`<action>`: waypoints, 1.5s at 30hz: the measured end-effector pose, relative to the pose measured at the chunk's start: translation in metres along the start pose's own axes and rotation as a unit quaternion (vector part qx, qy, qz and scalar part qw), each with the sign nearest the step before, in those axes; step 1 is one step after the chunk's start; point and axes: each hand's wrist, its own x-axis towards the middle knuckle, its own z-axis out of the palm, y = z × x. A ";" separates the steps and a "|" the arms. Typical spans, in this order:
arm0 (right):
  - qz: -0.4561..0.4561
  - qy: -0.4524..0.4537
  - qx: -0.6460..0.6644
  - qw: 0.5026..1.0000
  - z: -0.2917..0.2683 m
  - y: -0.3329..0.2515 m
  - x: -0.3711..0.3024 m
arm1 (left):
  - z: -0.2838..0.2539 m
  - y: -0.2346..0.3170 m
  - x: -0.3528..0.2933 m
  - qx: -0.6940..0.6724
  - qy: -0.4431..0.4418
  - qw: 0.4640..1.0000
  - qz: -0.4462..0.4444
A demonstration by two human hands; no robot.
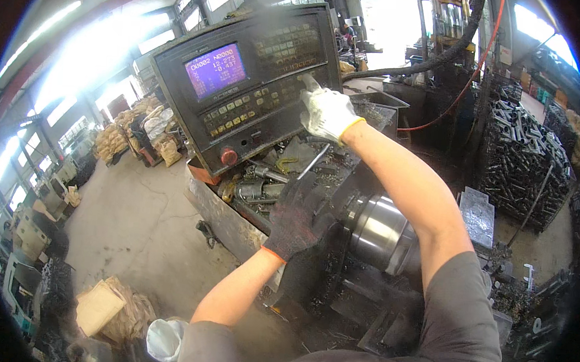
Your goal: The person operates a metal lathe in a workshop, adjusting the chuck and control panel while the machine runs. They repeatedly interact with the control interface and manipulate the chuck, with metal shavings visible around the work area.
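My right hand (pixel 331 112), in a white glove with a yellow cuff, is at the right side of a dark machine control panel (pixel 207 126). Its index finger stretches toward the keys, and the hand holds nothing; whether the fingertip touches a key I cannot tell. My left hand (pixel 294 221), in a dark glove with an orange cuff, is closed on a thin metal rod (pixel 314 161) that slants up and right. Just right of that hand sits a shiny, blurred lathe chuck (pixel 381 232). The panel carries a lit purple screen (pixel 215 71) and a red knob (pixel 228 156).
Metal tools (pixel 253 191) lie on the dirty ledge below the panel. A large wire bin (pixel 523 162) of metal parts stands at right, with a caliper (pixel 529 278) below it. Sacks (pixel 140 127) are piled at back left. A red hose (pixel 465 92) hangs behind.
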 end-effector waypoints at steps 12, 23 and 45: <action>-0.024 0.059 -0.085 0.994 0.049 -0.004 0.049 | 0.007 -0.007 -0.002 -0.008 0.012 1.000 -0.001; -0.052 0.092 -0.076 0.992 0.039 -0.045 0.062 | 0.004 -0.003 0.001 -0.028 0.022 0.999 -0.016; -0.039 0.092 -0.022 0.995 0.001 -0.001 0.091 | -0.002 0.001 0.005 -0.008 -0.002 1.000 -0.015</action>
